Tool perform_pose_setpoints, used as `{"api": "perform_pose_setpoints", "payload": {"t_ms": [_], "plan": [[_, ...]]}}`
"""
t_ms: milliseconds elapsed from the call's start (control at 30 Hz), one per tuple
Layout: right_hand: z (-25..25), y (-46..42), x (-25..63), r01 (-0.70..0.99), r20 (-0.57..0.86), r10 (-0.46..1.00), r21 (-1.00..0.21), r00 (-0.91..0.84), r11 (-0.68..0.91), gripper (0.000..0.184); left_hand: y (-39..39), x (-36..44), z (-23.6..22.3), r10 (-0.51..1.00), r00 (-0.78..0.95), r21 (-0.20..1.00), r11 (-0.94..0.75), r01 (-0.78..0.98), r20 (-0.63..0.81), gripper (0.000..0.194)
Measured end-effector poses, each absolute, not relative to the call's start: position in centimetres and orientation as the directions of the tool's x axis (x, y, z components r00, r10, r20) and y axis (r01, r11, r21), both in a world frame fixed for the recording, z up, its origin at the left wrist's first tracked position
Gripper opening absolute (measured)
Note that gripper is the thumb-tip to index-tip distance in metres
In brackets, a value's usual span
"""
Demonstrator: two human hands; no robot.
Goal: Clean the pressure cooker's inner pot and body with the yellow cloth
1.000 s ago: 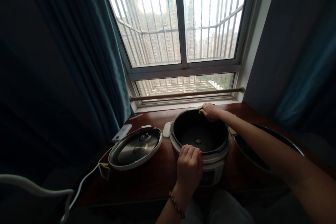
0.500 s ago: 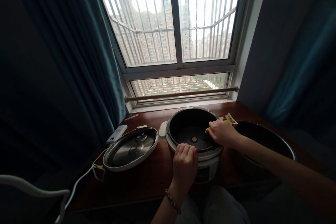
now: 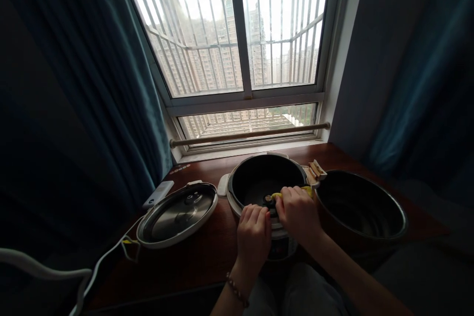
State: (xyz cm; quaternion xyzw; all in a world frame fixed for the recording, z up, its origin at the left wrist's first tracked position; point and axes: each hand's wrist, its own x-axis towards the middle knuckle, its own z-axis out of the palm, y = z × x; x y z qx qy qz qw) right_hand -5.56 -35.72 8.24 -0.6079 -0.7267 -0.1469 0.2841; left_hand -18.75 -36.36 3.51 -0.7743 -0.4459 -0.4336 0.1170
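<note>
An electric pressure cooker (image 3: 252, 170) stands open on the table, its dark inside showing a small round sensor (image 3: 268, 199) at the bottom. My left hand (image 3: 254, 232) is closed over the cooker's near rim, fingers curled inward. Held in my right hand (image 3: 299, 210) is a yellow cloth (image 3: 308, 190), pressed along the near right rim; much of it is hidden under the fingers. A pale hinge bracket (image 3: 316, 172) juts from the cooker's right side. The detached lid (image 3: 177, 216) lies to the left, inner metal side up.
Right of the cooker sits a dark inner pot (image 3: 400, 207). A white device (image 3: 159, 193) and a white cord (image 3: 105, 261) are at the left of the brown table (image 3: 200, 269). Behind, a rail (image 3: 252, 134) crosses the barred window, with a blue curtain (image 3: 122, 84) beside it.
My right hand has moved left and nearer with the cloth, from the right rim to the near right rim. My left hand stays on the rim. The view has shifted slightly.
</note>
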Motion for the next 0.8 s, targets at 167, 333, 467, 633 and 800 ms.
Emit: {"api": "perform_pose_setpoints", "payload": {"t_ms": [167,333,467,633,800], "plan": [[8.0,-35.9,-6.2,0.937,0.654,0.738,-0.130,-0.165,0.325,0.017,-36.4,-18.7,3.7,0.587,0.244,0.186,-0.576,0.796,0.772,0.017],[6.9,-35.9,-5.9,0.906,0.713,0.696,-0.235,-0.085,0.351,0.015,-36.3,-18.8,3.5,0.579,0.240,0.180,-0.574,0.799,0.779,0.016],[6.0,-35.9,-5.6,0.859,0.731,0.682,-0.350,0.002,0.373,0.012,-36.4,-18.9,3.3,0.573,0.240,0.184,-0.583,0.791,0.784,0.019],[5.2,-35.8,-5.5,0.812,0.751,0.659,-0.409,0.041,0.416,0.009,-36.6,-19.7,3.7,0.594,0.318,0.178,-0.628,0.758,0.739,0.027],[4.2,-36.1,-4.1,0.635,0.796,0.597,-0.512,0.098,0.579,0.007,-37.0,-21.9,3.6,0.605,0.382,0.224,-0.692,0.687,0.699,0.039]]}}
